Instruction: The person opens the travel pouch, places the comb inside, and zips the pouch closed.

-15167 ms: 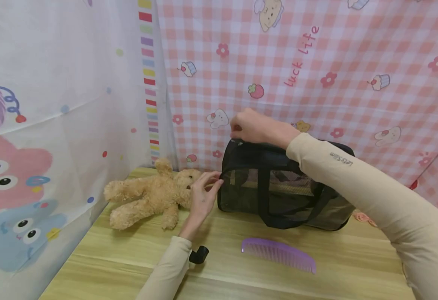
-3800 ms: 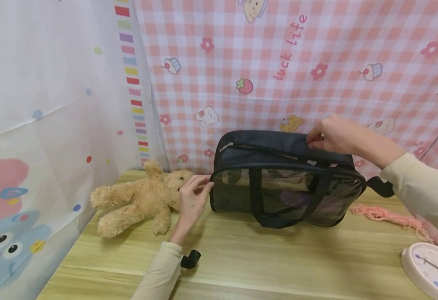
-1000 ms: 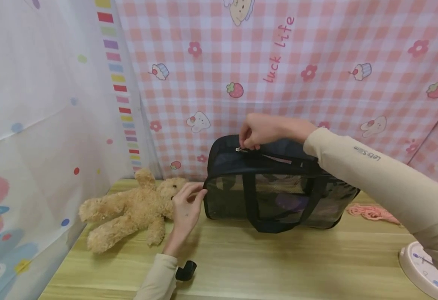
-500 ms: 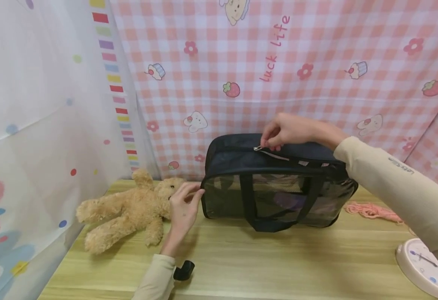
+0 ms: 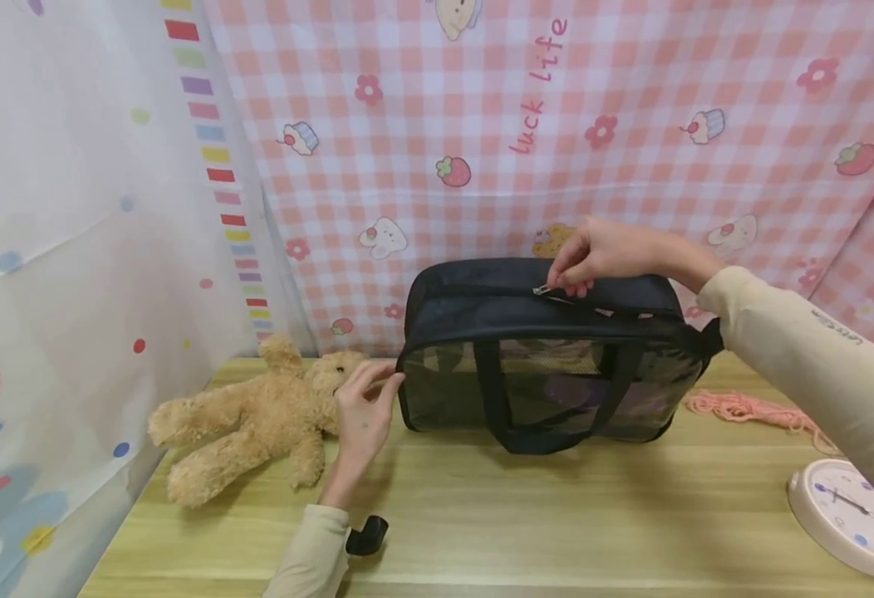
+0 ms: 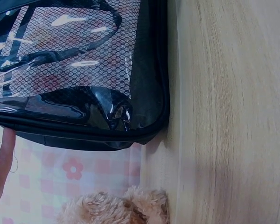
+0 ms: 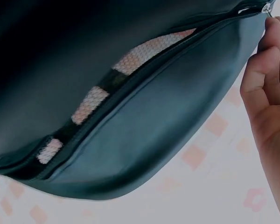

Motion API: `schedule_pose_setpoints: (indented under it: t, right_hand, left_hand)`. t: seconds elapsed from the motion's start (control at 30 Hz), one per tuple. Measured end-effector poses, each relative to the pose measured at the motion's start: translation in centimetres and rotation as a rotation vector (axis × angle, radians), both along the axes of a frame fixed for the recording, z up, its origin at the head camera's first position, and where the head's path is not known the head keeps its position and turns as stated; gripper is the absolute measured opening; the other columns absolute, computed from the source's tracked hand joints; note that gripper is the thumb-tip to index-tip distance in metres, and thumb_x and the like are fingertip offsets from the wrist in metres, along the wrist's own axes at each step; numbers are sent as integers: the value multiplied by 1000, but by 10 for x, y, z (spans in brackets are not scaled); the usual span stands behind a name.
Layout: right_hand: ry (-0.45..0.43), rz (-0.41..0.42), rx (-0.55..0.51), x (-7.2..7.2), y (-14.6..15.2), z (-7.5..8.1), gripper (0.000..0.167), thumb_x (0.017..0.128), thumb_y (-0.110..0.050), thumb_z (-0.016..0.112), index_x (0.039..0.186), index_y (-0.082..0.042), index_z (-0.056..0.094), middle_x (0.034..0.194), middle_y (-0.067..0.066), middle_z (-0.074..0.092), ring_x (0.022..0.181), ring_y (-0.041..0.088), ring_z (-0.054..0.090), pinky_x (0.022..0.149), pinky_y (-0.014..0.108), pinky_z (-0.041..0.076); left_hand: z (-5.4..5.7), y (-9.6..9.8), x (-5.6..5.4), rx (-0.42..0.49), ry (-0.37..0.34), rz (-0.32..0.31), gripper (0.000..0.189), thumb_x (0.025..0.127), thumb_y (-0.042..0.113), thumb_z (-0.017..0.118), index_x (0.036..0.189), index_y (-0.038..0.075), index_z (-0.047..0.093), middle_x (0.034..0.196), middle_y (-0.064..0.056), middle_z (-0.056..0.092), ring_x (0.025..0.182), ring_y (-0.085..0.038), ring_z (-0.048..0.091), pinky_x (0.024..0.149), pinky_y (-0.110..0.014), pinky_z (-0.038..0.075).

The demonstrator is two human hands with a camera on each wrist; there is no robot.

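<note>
A black bag [image 5: 452,320] with see-through panels and black strap handles stands on the table. My right hand [image 5: 616,249] pinches the zipper pull [image 5: 542,290] near the middle of its top. Left of the pull the zip is closed. To the right a narrow gap remains, and pale mesh shows through it in the right wrist view. My left hand [image 5: 365,407] pinches the bag's left edge between thumb and fingers. A dim purple shape [image 5: 567,389] shows through the front panel.
A tan teddy bear [image 5: 265,415] lies left of the bag, partly behind my left hand. To the right are a bundle of pink cord [image 5: 743,407] and a round pale pink clock [image 5: 833,515]. A pink checked cloth [image 5: 377,166] hangs right behind the bag.
The purple comb has left the tabletop; a purple shape shows inside the bag. My right hand has drawn the zipper pull from the left end toward the middle, narrowing the gap. My left hand keeps its place.
</note>
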State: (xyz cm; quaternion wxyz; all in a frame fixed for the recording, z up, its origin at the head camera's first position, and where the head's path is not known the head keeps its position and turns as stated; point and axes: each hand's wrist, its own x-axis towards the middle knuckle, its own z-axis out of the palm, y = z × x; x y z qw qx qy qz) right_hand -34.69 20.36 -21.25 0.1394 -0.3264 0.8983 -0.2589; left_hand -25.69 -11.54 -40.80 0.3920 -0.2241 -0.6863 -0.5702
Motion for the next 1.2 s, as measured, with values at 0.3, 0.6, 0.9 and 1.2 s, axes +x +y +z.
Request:
schedule_pose_setpoints:
  t: [0.3,0.6,0.9,1.2]
  right_hand:
    - [-28,-67,31,4,37,-10,17,93,-5,59,102,0,73,83,9,69,67,23,60,63,33,53]
    - [-19,-180,-10,15,103,-33,21,96,-13,58,107,-1,71,84,8,67,73,21,61,64,33,53]
    - [82,-326,-102,32,152,-60,23,97,-16,56,109,-1,70,90,8,68,77,20,62,68,28,52]
    - [91,-519,-245,51,197,-106,29,98,-22,55,111,0,68,93,-4,69,79,14,62,67,24,50]
  left_hand:
    - [-4,-2,5,9,-20,34,14,78,-16,68,92,-11,69,87,-21,64,79,-30,63,69,-29,56]
    - [-11,-3,-4,-2,18,35,15,79,-13,69,92,-7,70,87,-18,66,80,-27,64,69,-28,56]
    - [-22,-4,-13,14,8,25,16,80,-11,70,95,-3,71,89,-15,66,82,-25,64,71,-24,55]
    - [0,5,1,-11,29,35,15,77,-18,67,91,-11,68,85,-21,64,77,-31,63,68,-26,56]
